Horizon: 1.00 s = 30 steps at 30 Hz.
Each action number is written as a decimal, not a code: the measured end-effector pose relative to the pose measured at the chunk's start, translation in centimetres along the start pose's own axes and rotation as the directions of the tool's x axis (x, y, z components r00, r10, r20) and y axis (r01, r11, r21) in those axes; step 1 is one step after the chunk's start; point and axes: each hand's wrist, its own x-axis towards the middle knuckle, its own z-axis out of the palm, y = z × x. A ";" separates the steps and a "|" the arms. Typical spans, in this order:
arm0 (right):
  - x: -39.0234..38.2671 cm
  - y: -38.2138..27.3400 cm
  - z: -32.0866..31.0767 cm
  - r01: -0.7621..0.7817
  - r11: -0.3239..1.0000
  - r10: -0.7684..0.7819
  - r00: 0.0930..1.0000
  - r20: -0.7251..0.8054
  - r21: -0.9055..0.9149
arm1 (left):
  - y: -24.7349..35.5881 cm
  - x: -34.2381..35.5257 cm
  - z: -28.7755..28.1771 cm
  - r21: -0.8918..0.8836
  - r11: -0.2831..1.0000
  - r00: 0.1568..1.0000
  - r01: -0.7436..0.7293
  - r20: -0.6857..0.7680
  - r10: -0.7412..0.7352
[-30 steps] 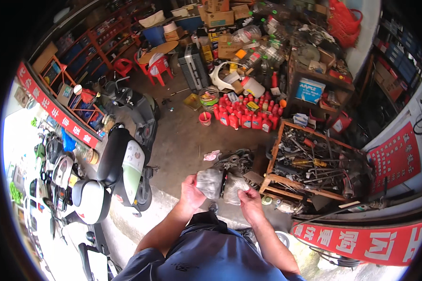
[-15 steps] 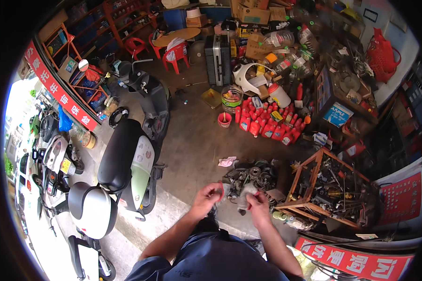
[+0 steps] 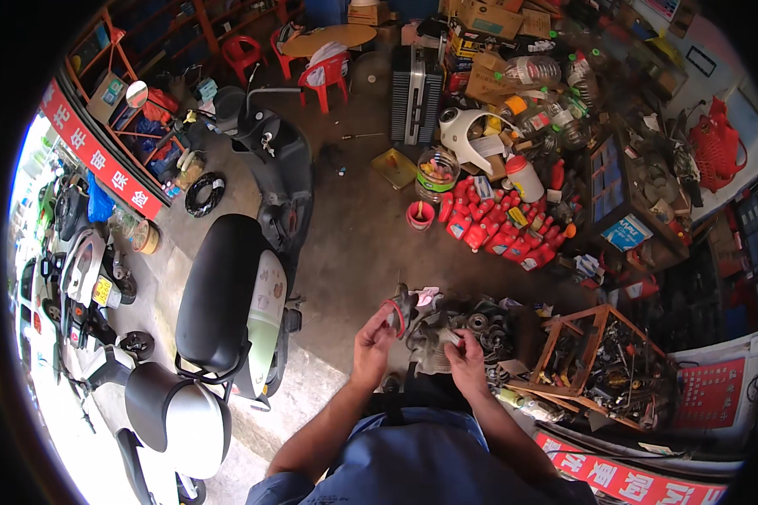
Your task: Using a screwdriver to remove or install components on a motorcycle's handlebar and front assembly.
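Note:
My left hand (image 3: 376, 341) is raised and closed on the red-edged rim of a soiled dark grey work glove (image 3: 406, 300), the rest of which points away from me. Beside it, my right hand (image 3: 467, 353) pinches a lighter grey, knit-looking work glove (image 3: 432, 350) that hangs left of the fingers. Both hands are in front of my body. Just past them lies a heap of greasy metal engine parts (image 3: 482, 326) on the floor, with a pink cloth (image 3: 427, 295) at its far left edge. Small details of both gloves are blurred.
On the left stands a green and black scooter (image 3: 227, 295), with a white-backed one (image 3: 177, 404) nearer. A wooden-framed crate of parts (image 3: 585, 353) sits at right. Farther off are red bottles (image 3: 501, 227), a red bucket (image 3: 420, 215), a suitcase (image 3: 416, 97) and a red chair (image 3: 327, 80).
My left hand has risen, and the red-edged glove in it now shows more fully. My right hand still holds the grey glove, now spread wider. The whole view has shifted slightly.

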 end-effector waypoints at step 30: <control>45.5 -3.9 7.8 -0.090 0.940 0.220 0.897 -0.383 0.328 | 1.8 46.8 4.4 0.170 0.937 0.917 0.306 0.214 -0.338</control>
